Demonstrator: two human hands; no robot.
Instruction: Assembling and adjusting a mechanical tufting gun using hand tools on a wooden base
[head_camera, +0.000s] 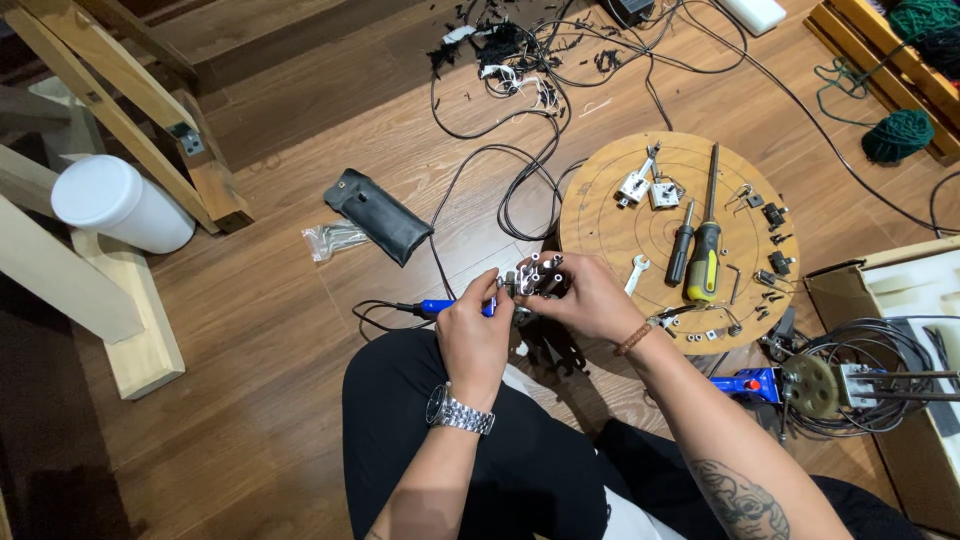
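Left hand (473, 333) gripping a blue-handled tool (447, 308), right hand (585, 298) clutching a metal assembly (536, 276), beside the round wooden table (620, 235) on plank floor (280, 330), black pouch (379, 215) left of it, white tub (118, 203) farther left.

left hand (474, 335): blue tool (450, 308); right hand (592, 300): metal part (535, 275), perhaps a bracket

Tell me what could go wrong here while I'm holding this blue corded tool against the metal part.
The blue tool in your left hand works close to the right hand gripping the metal part, so a slip might hurt fingers. Its cord trails beside your leg and could snag. Small screws and nuts near the round board's edge might roll off.
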